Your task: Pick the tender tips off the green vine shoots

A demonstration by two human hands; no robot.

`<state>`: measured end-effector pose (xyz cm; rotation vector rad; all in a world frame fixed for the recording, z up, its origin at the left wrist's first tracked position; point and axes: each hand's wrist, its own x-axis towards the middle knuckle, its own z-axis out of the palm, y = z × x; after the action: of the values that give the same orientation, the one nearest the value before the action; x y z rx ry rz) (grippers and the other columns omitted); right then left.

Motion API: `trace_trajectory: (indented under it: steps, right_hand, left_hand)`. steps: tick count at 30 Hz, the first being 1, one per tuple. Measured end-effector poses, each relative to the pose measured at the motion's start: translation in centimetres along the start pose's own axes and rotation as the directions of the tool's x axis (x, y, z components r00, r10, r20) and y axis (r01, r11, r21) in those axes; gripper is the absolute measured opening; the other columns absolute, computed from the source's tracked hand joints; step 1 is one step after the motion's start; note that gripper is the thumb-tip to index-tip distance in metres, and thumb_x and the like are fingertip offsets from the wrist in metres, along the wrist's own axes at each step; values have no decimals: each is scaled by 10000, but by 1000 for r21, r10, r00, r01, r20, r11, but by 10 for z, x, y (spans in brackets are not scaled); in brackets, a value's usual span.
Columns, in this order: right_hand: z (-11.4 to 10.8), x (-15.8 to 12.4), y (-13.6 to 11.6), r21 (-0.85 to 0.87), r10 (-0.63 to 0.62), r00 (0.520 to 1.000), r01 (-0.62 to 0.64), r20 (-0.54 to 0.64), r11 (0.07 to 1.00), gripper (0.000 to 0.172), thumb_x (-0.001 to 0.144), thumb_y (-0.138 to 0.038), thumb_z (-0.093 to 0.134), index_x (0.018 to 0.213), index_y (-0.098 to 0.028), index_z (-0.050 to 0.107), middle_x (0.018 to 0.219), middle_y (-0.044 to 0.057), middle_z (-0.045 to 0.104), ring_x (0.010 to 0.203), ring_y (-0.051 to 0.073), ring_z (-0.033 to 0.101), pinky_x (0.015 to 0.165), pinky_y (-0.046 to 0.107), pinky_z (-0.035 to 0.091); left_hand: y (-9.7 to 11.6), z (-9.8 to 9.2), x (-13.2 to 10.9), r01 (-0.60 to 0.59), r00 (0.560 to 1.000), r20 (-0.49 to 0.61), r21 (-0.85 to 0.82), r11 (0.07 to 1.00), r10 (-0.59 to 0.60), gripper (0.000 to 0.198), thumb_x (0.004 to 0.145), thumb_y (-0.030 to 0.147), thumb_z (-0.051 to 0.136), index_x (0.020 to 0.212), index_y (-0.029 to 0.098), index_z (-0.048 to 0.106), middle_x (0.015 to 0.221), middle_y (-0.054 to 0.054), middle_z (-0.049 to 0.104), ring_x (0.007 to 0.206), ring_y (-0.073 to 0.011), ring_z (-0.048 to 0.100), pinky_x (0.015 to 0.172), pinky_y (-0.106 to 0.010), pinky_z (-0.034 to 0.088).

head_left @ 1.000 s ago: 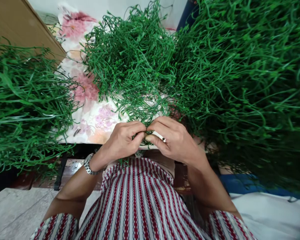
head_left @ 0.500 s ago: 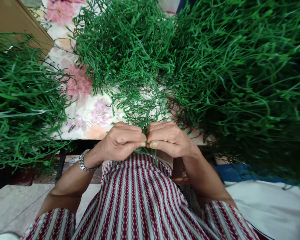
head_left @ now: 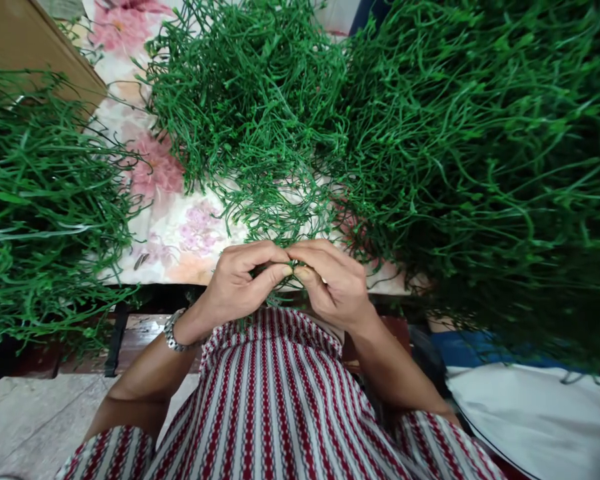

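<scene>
My left hand point(head_left: 247, 277) and my right hand point(head_left: 333, 280) meet at the near edge of the table, fingertips touching. Both pinch thin green plant stems point(head_left: 293, 265) between thumb and forefinger. Part of the stems is hidden by my fingers; a few ends hang below, over my striped clothing. Just beyond my knuckles a loose scatter of stems point(head_left: 285, 207) lies on the floral tablecloth point(head_left: 200, 227). It runs back into a heap of curly green stems point(head_left: 250, 87).
A very large pile of stems point(head_left: 505, 167) fills the right side. Another pile point(head_left: 45, 220) is at the left edge, in front of a brown cardboard-like panel point(head_left: 40, 47). White cloth or plastic point(head_left: 540, 413) lies low on the right.
My fists have loosened into fingertip pinches, with the knuckles more arched and thumbs raised slightly. My right hand has turned, its wrist lower. The piles look the same.
</scene>
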<state>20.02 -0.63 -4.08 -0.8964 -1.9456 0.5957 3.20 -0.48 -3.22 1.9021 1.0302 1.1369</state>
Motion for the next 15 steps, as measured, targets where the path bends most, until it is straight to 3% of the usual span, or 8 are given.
trace_trajectory:
  steps: [3,6,9,13,15]
  right_hand:
    - [12,-4,3,42,28,997,-26,-67,999,204,864,-201,497,1033,-161,604,1000,100,629,928,171,598,784,329,512]
    - [15,-6,4,65,49,997,-45,-62,997,209,864,-238,510,1038,-167,601,1009,99,612,933,169,586,787,331,501]
    - [13,-5,5,104,94,995,-92,-17,990,182,848,-262,544,994,-174,608,982,82,605,916,159,576,789,320,487]
    - [12,-5,6,204,127,990,-136,58,969,108,850,-225,543,881,-156,620,886,52,602,834,125,577,737,270,477]
    - [13,-6,6,234,129,991,-132,29,963,113,852,-234,540,851,-155,620,866,49,600,812,125,574,718,269,476]
  left_hand:
    - [-1,6,-3,38,995,-93,-87,995,-46,64,781,162,599,719,153,616,613,16,575,559,-74,497,542,-196,407]
    - [-3,9,-6,63,985,-151,-114,992,-80,60,782,143,595,728,155,615,597,26,528,556,-70,461,523,-194,379]
    - [-5,9,-9,-30,991,-136,-81,996,19,91,792,99,558,818,158,623,628,16,510,588,-80,458,542,-207,379]
    - [-6,8,-11,-225,974,-36,-13,974,224,264,789,20,493,920,191,644,648,9,473,581,-81,442,511,-210,344]
    - [-4,8,-10,-220,975,-25,20,975,221,287,794,28,492,979,199,631,666,6,492,588,-81,453,520,-207,360]
